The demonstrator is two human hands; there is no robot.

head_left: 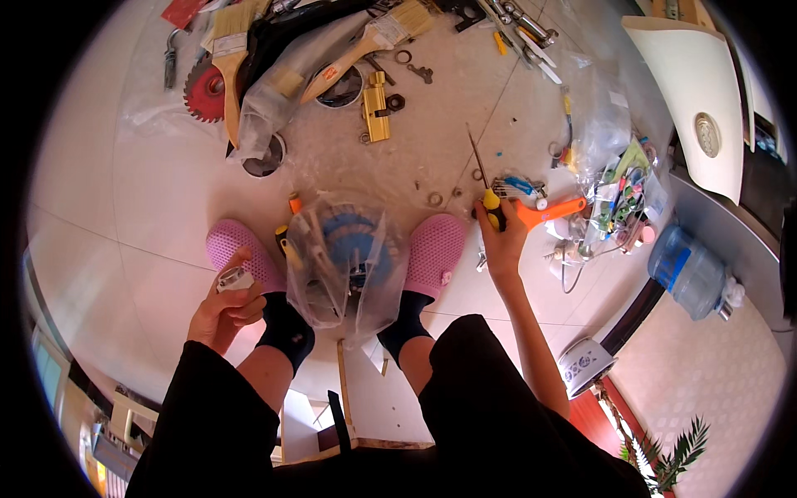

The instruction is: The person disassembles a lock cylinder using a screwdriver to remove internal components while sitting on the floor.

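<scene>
My left hand (222, 314) is closed around a small white and silver piece (235, 280), whose exact kind I cannot make out. My right hand (504, 241) grips a screwdriver (491, 200) by its yellow and black handle, with the thin shaft pointing away from me. Just beside those fingers lies an orange-handled tool (556, 212); whether they touch it I cannot tell. Between my pink clogs (435, 253) sits a clear plastic bag (349, 266) with something blue and round inside. Small washers (435, 199) lie beyond the screwdriver hand.
Farther off are paintbrushes (365, 51), a red saw blade (205, 90), a brass lock cylinder (377, 112) and wrenches (531, 37). A bag of mixed small parts (623, 199) lies at right, near a blue water jug (689, 272) and a patterned pot (586, 365).
</scene>
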